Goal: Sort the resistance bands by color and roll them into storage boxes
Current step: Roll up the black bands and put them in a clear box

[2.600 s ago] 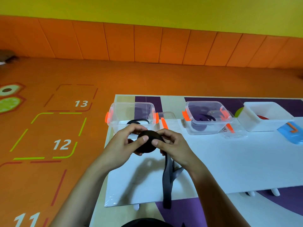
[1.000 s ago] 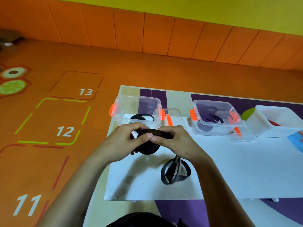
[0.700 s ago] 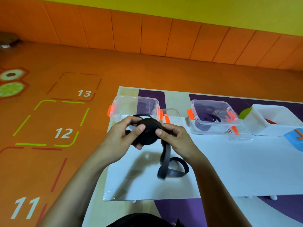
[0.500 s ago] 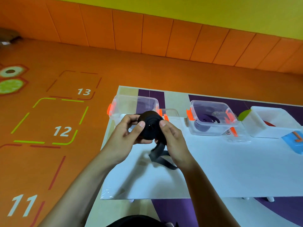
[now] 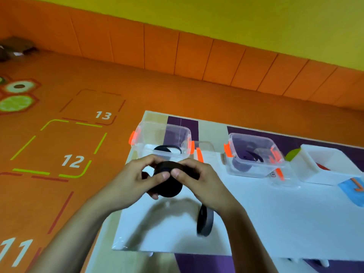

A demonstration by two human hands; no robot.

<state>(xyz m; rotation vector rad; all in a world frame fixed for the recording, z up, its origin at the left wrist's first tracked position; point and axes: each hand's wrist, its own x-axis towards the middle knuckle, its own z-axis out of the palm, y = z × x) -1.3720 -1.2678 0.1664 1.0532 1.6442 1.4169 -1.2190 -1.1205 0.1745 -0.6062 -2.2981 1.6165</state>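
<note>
A black resistance band [image 5: 169, 186], mostly wound into a thick roll, is held above the white table [image 5: 275, 223]. My left hand [image 5: 136, 180] grips the roll from the left, thumb on its face. My right hand [image 5: 199, 184] pinches the roll's top from the right. The band's loose tail [image 5: 204, 221] hangs as a short loop under my right wrist. Behind my hands stands a clear box with orange clips [image 5: 161, 140] holding a black rolled band [image 5: 162, 149]. A second clear box [image 5: 254, 154] to the right holds purple bands [image 5: 244, 162].
A white open box [image 5: 327, 166] with something red inside stands at the far right, a blue lid [image 5: 352, 190] in front of it. A clear lid [image 5: 204, 148] lies between the two clear boxes. The table's left edge borders an orange numbered floor.
The hanging tail has grown much shorter as more of the band was wound onto the roll. Both hands stay on the roll and have lowered slightly toward the table.
</note>
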